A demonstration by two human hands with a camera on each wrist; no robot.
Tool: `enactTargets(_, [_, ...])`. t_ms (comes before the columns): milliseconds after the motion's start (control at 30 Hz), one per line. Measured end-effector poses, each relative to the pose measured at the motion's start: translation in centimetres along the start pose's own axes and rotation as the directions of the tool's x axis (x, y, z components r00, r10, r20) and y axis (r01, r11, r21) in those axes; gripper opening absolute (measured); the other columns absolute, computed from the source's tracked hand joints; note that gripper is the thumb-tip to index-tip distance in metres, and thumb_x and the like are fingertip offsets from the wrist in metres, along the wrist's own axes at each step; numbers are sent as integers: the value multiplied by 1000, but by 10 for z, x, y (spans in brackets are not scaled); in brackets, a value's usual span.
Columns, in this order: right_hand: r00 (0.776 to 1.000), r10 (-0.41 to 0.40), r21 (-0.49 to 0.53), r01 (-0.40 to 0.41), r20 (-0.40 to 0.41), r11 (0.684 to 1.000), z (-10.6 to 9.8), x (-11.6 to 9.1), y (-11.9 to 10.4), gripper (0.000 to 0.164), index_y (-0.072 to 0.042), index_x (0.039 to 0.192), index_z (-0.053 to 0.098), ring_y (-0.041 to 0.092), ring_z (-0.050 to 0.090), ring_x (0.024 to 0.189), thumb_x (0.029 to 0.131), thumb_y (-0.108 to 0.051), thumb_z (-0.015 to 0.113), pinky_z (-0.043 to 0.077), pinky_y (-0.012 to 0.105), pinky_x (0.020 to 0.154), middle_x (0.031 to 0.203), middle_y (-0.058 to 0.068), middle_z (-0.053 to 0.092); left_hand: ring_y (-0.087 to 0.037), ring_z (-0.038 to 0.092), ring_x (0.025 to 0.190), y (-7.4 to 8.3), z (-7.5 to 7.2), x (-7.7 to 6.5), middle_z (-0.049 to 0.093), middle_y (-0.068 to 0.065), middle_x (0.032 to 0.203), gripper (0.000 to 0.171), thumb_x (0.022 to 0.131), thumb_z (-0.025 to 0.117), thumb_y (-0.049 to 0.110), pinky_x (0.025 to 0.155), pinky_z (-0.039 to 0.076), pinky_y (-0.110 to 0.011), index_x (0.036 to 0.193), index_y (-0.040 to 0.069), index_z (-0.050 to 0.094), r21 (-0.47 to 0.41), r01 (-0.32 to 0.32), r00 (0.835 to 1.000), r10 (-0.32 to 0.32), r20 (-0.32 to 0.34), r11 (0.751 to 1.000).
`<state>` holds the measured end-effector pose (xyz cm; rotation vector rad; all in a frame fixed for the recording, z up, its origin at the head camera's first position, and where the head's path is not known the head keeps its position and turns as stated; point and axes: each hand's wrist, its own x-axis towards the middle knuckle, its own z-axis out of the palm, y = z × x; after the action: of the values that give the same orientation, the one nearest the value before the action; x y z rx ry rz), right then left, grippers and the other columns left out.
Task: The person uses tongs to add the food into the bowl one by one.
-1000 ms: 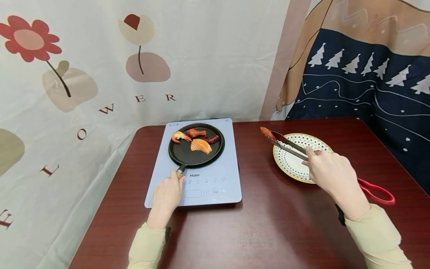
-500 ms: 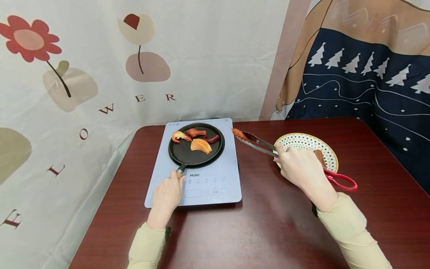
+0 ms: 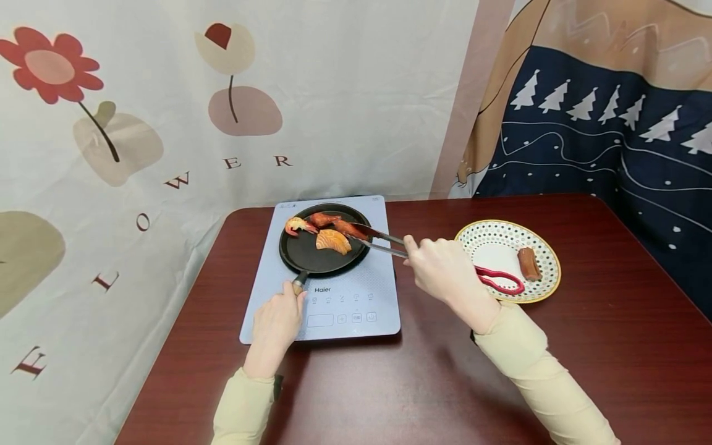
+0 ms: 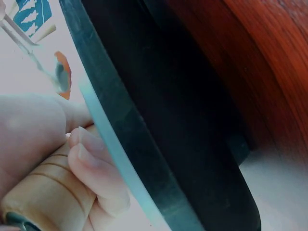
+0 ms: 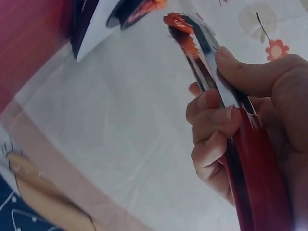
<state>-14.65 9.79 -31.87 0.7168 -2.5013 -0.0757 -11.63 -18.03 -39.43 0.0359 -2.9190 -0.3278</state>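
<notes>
The left hand's (image 3: 276,320) fingers curl round the handle (image 3: 300,283) of the frying pan (image 3: 311,256). Farther up, the right hand (image 3: 445,272) grips the tongs (image 3: 384,248); well beyond its fingers, at the tips, a reddish-orange food piece (image 3: 349,229) sits over the pan (touching it or not, I cannot tell).

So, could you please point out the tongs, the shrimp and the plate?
Tongs (image 5: 260,173), right wrist view: the red handle.
Shrimp (image 3: 299,224), head view: middle of its body.
Plate (image 3: 497,252), head view: its bare white middle.
</notes>
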Motion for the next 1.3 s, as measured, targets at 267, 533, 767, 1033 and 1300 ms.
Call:
enactTargets(267, [999,-40,-2,40,29,999,15,19,-25,26,-7,98,63,29,58,49,80,-23,70,46,39,42,63,8,66,-39,57,50,1,-1,-2,59,-23,60,29,94,53,25,40,39,-44,85,-2,46,1,-14,1000,14,-22,1000])
enactTargets(533, [998,-33,-37,35,49,999,24,33,-52,26,-8,104,66,23,62,54,78,-11,64,48,36,44,68,5,69,-37,55,47,1,0,-1,58,-22,58,29,94,53,26,38,39,-43,84,-1,46,5,-26,999,26,-33,1000])
enactTargets(767, [1000,-12,-64,13,9,998,36,44,-73,23,-9,104,68,20,62,54,82,-11,61,50,34,44,65,6,68,-39,57,50,1,-1,-1,59,-23,60,29,94,53,26,40,40,-44,85,-2,46,1,-13,1000,13,-17,1000])
enactTargets(1033, [1000,1,-122,-1,-1,992,48,54,-87,26,-12,109,68,19,57,48,86,-10,58,48,31,41,64,7,66,-38,56,50,1,-2,-1,58,-23,60,29,94,53,25,40,39,-44,85,-2,46,5,-17,1000,17,-15,1000])
enactTargets(1300, [1000,16,-172,-15,5,985,58,57,-93,21,-8,105,67,19,57,51,90,-12,52,47,28,43,65,5,65,-39,57,52,0,-1,0,59,-23,61,29,94,52,26,41,40,-44,86,-2,46,6,-11,1000,11,-3,1000])
